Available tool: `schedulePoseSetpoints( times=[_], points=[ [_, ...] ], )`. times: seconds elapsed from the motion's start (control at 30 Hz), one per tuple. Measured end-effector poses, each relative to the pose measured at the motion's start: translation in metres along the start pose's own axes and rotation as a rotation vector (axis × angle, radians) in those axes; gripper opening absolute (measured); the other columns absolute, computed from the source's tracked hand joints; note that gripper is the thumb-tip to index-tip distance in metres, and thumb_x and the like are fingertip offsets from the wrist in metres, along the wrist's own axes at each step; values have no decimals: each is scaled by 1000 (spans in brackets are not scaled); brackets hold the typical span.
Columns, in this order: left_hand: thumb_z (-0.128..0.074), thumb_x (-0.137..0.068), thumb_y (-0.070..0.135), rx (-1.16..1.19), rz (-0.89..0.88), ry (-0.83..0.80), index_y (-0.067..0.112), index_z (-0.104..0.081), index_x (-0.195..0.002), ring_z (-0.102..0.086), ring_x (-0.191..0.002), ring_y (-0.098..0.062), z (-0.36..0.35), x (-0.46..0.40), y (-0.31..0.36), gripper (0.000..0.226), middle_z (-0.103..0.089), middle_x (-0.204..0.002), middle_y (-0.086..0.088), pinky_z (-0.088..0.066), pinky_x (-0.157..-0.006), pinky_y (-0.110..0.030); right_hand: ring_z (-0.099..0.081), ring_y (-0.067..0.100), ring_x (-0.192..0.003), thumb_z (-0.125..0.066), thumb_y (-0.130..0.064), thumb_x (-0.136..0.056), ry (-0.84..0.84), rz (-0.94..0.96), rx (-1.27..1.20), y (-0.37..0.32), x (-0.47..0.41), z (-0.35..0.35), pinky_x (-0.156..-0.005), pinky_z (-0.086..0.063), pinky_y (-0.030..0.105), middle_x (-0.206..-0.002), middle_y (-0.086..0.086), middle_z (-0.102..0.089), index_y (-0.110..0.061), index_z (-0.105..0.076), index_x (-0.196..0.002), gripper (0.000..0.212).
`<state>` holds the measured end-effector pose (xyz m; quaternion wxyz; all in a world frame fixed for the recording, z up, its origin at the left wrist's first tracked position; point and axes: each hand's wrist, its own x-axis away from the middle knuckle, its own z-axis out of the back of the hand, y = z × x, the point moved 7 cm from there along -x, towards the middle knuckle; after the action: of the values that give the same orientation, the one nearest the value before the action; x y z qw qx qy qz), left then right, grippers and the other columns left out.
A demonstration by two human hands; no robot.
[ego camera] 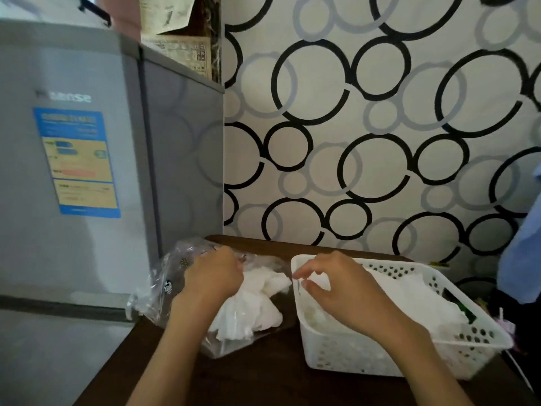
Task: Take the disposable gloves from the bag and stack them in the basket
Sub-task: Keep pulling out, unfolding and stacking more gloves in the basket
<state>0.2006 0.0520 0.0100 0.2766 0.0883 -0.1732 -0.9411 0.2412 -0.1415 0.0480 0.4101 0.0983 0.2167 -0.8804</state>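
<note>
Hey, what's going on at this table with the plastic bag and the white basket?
A person is moving thin white disposable gloves out of a clear plastic bag into a white basket on a dark wooden table. The left hand reaches into the bag's opening, gripping the bag or the gloves there. The right hand is over the basket's near corner, fingers curled, apparently pinching a glove. Some gloves already lie in the basket; a bunch is still in the bag.
</note>
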Motion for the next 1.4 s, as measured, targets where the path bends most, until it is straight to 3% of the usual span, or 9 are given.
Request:
schedulePoseSetpoints(
  times=[0.23, 0.33, 0.57, 0.73, 0.9, 1.03, 1.13, 1.27, 1.4],
  points=[
    [-51, -93, 25, 339, 50, -2, 24, -64, -78, -68, -79, -28, 44, 9, -34, 20, -68, -77, -2, -56, -83, -44, -54, 13, -98, -59, -38, -90, 45, 165, 159, -56, -38, -21, -82, -40, 25, -102, -7, -64, -32, -69, -111, 24],
    [-52, -93, 22, 444, 30, -15, 30, -59, -76, -70, -81, -25, 50, 14, -34, 21, -69, -83, 2, -56, -84, -44, -57, 16, -100, -57, -39, -91, -16, 216, 249, -78, -42, -30, -81, -37, 28, -109, -6, -65, -33, -66, -115, 26],
    [-55, -93, 32, 538, 12, 74, 32, -56, -75, -69, -80, -27, 67, 13, -46, 18, -68, -87, 3, -54, -87, -45, -59, 29, -102, -44, -13, -97, -143, 142, 528, -76, -55, -31, -64, -31, 29, -111, 9, -63, -12, -62, -112, 24],
    [-58, -91, 35, 499, -22, 79, 35, -57, -73, -65, -98, -26, 66, 17, -38, 17, -69, -100, 4, -53, -90, -44, -58, 13, -78, -71, -26, -83, -24, 127, 238, -85, -65, -13, -62, -40, 22, -87, -5, -65, -21, -73, -90, 8],
    [-59, -91, 39, 487, -36, 134, 40, -58, -78, -62, -101, -19, 74, 22, -39, 13, -69, -102, 8, -47, -93, -37, -59, 4, -55, -75, -30, -79, -317, 27, -151, -88, -70, -7, -60, -50, 18, -66, -7, -68, -18, -73, -81, 13],
    [-65, -87, 31, 548, -30, 131, 39, -61, -74, -62, -96, -17, 76, 20, -45, 15, -67, -87, 14, -48, -87, -34, -57, -1, -61, -76, -32, -78, -293, 37, -243, -89, -71, 21, -54, -43, 10, -72, -10, -69, -30, -74, -78, 3],
    [-68, -83, 29, 559, -28, 107, 38, -57, -80, -61, -100, -20, 74, 17, -42, 15, -70, -95, 8, -47, -87, -36, -57, -1, -60, -80, -34, -71, -195, 22, -320, -91, -72, 29, -50, -45, 8, -72, -6, -69, -26, -71, -67, 13],
    [-68, -81, 26, 583, -36, 97, 37, -55, -82, -62, -95, -23, 70, 13, -40, 17, -70, -94, 7, -48, -79, -35, -65, 7, -84, -74, -28, -80, -99, 28, -410, -89, -73, 38, -71, -50, 14, -89, -4, -71, -21, -69, -82, 9],
    [-69, -82, 25, 633, -37, 111, 37, -52, -92, -64, -92, -19, 68, 11, -41, 23, -67, -79, 18, -49, -83, -35, -61, -3, -82, -66, -25, -88, -43, 49, -403, -88, -75, 45, -62, -44, 6, -90, -7, -69, -22, -67, -97, 9]
  ],
)
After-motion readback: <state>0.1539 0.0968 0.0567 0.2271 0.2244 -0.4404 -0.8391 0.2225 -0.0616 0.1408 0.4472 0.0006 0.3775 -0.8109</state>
